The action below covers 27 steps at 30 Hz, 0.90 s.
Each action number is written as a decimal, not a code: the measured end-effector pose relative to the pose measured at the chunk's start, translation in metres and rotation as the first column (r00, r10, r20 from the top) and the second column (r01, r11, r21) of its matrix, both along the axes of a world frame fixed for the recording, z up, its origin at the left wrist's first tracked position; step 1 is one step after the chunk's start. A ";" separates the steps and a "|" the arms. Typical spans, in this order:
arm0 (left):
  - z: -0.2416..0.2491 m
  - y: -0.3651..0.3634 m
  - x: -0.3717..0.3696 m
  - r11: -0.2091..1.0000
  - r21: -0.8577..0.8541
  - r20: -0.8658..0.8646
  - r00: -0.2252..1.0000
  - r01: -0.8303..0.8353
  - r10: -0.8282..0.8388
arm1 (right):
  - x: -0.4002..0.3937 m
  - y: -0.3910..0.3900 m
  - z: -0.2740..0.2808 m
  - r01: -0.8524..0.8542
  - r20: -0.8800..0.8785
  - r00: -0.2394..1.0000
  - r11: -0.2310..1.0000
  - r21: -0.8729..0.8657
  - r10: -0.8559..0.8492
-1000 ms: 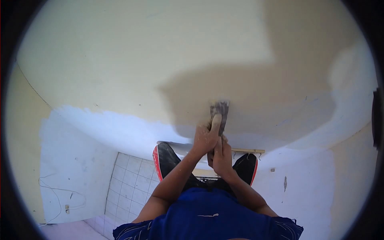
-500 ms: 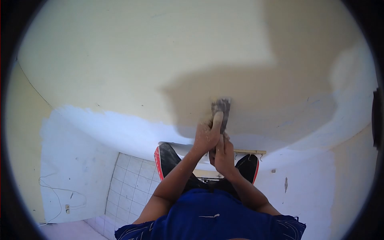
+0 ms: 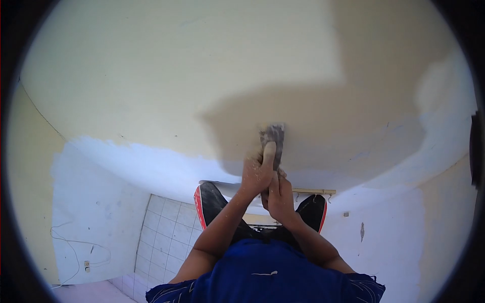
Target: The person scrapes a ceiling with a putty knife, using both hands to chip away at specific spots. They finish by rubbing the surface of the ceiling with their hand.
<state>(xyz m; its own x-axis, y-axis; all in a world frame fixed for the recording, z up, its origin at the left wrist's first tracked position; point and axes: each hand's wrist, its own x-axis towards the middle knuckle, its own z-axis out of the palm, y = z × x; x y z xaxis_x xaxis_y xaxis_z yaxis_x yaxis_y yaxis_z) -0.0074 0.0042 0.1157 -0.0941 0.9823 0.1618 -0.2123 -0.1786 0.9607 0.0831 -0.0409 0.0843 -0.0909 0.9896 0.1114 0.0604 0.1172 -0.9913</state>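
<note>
A scraper [image 3: 273, 134] with a dark, white-smeared blade is pressed at its tip to the cream-painted wall [image 3: 151, 86]. My left hand [image 3: 257, 169] is closed round the blade's lower part, with the thumb laid along its face. Just below, my right hand [image 3: 279, 199] is closed on the handle end, which my fingers mostly hide. Whitish dust or putty marks my left thumb and knuckles. The shadow of my head and arms falls across the wall around the blade.
White paint or filler [image 3: 141, 154] covers the lower wall. A strip with hooks [image 3: 316, 191] runs near my knees. White floor tiles [image 3: 169, 222] show at lower left. A thin cable [image 3: 76, 247] hangs by a socket [image 3: 87, 265] on the left wall; a dark object [image 3: 475, 151] is at far right.
Both hands and the scraper have shifted slightly to the left along the wall. My grip on it looks the same.
</note>
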 end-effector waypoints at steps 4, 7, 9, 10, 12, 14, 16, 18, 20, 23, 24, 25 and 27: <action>0.003 -0.003 -0.006 0.998 -0.031 0.052 0.997 0.050 -0.049 | 0.001 0.009 -0.038 -0.041 0.091 0.996 0.984 0.175 0.026; -0.040 -0.006 0.000 0.997 0.069 -0.164 0.985 -0.045 0.056 | 0.002 -0.009 -0.058 -0.014 0.074 0.997 0.986 0.164 0.002; -0.039 -0.007 -0.001 0.999 0.033 -0.131 0.991 -0.032 0.036 | 0.001 -0.015 -0.052 -0.036 -0.114 0.993 0.990 -0.135 0.020; -0.035 -0.011 -0.001 1.000 -0.012 -0.098 0.995 -0.009 0.008 | -0.002 -0.016 -0.042 -0.036 -0.113 0.993 0.990 -0.139 0.021; -0.021 -0.004 -0.007 0.999 0.037 -0.135 0.991 -0.006 0.011 | -0.009 -0.007 -0.018 0.049 -0.001 0.999 0.998 0.028 -0.049; 0.008 -0.004 -0.010 0.998 -0.040 0.039 0.998 0.041 -0.039 | -0.006 0.002 -0.004 -0.023 -0.012 1.000 1.000 -0.019 0.023; 0.007 0.000 -0.010 1.000 -0.014 0.046 0.999 0.017 -0.016 | -0.004 0.004 -0.003 -0.103 -0.029 0.994 0.993 -0.054 0.102; -0.001 -0.004 -0.009 0.999 -0.024 0.055 0.998 0.022 -0.021 | -0.002 0.002 -0.014 -0.072 0.019 0.997 0.997 -0.004 0.072; -0.031 -0.007 -0.006 0.999 0.038 -0.073 0.997 -0.025 0.027 | -0.002 -0.003 -0.048 -0.012 0.064 0.998 0.992 0.128 0.004; -0.040 -0.007 -0.002 0.995 0.076 -0.155 0.985 -0.070 0.081 | -0.004 -0.005 -0.046 0.046 0.121 0.989 0.958 0.284 -0.083; -0.041 -0.008 0.000 0.996 0.039 -0.114 0.990 -0.082 0.086 | -0.003 -0.007 -0.040 0.044 0.145 0.985 0.953 0.301 -0.091; -0.034 -0.003 -0.005 0.996 0.057 -0.144 0.987 -0.070 0.078 | -0.003 -0.003 -0.034 0.047 0.146 0.985 0.954 0.297 -0.094; -0.001 -0.003 -0.008 0.998 0.026 -0.028 0.998 -0.054 0.055 | -0.003 0.009 -0.021 -0.053 0.084 0.996 0.981 0.185 0.038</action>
